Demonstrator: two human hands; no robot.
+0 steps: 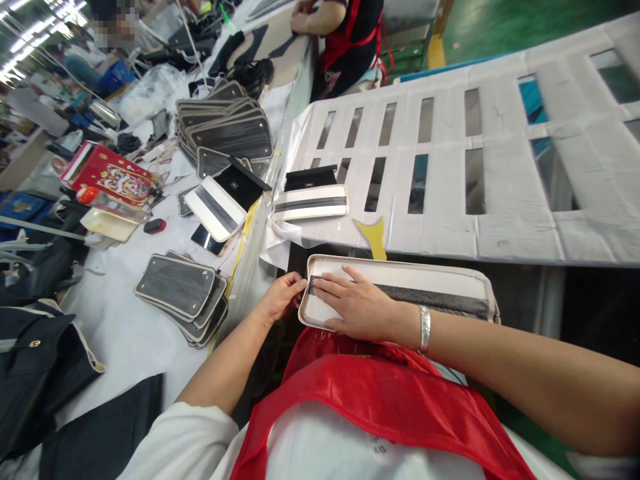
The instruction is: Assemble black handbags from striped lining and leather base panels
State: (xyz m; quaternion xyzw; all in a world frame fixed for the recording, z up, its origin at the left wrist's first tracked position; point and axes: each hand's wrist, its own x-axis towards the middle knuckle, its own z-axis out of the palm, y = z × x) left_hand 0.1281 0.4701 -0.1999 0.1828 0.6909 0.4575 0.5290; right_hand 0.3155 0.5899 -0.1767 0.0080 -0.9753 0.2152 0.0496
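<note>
A long white panel [440,283] with rounded corners, a raised rim and a dark grey strip along its middle lies in front of my body, over my red apron [350,373]. My right hand [355,303] rests flat on its left part, fingers spread across the white face and the strip. At the panel's left end, my left hand [285,297] is closed, thumb and fingertips pinching at the rim. What is under the panel is hidden. Just beyond it, a smaller white panel with a dark stripe [313,203] lies beside a black piece [311,177].
Dark oblong panels are piled in a near stack [175,287] and a far stack [233,137] on the left table. Another striped white panel [215,208] lies between them, by a phone [207,239]. A slotted white-covered rack [440,233] extends right. Another person's arm [320,17] is across.
</note>
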